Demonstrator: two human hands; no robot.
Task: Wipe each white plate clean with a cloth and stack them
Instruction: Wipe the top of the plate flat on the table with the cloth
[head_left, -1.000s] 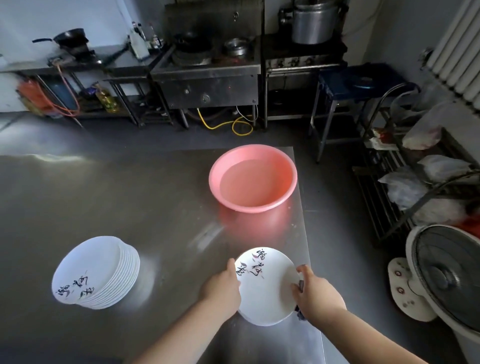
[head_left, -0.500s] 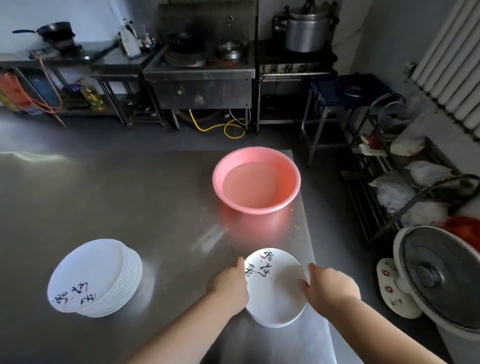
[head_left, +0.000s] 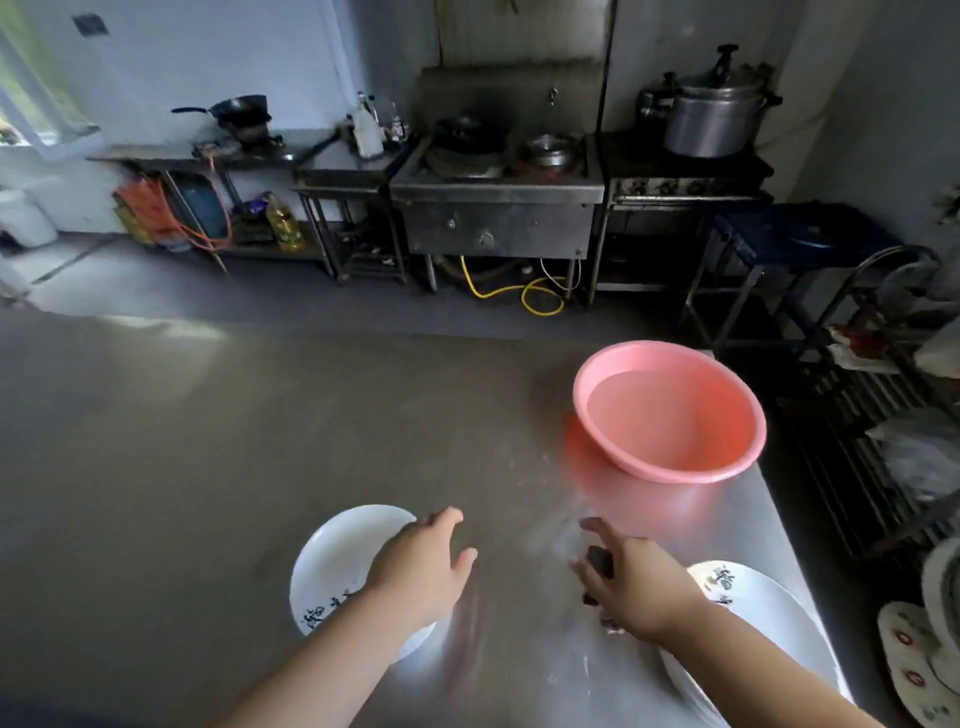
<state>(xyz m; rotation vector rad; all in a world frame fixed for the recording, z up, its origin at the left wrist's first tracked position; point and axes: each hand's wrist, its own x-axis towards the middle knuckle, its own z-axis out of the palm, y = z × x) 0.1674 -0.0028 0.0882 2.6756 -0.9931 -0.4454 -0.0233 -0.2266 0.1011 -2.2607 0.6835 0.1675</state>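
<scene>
The white plates sit in two places, and I place both against the pink basin (head_left: 670, 410): the stack (head_left: 345, 564) lies well to the near left of it, and another plate (head_left: 753, 618) lies on the near side of it, close to the table's right edge. My left hand (head_left: 421, 566) hovers over the right rim of the stack, fingers loosely spread, holding nothing. My right hand (head_left: 628, 577) is between the two, fingers curled round a dark cloth (head_left: 597, 564) (only a small bit of it shows). The steel table (head_left: 208, 441) carries all of it; the basin holds water.

My guess is that I am between plates. The risk I see is the right-hand plate: it sits so near the edge that a careless pull with my forearm above it could tip it off. A wet plate could also slide as I lift it one-handed.
</scene>
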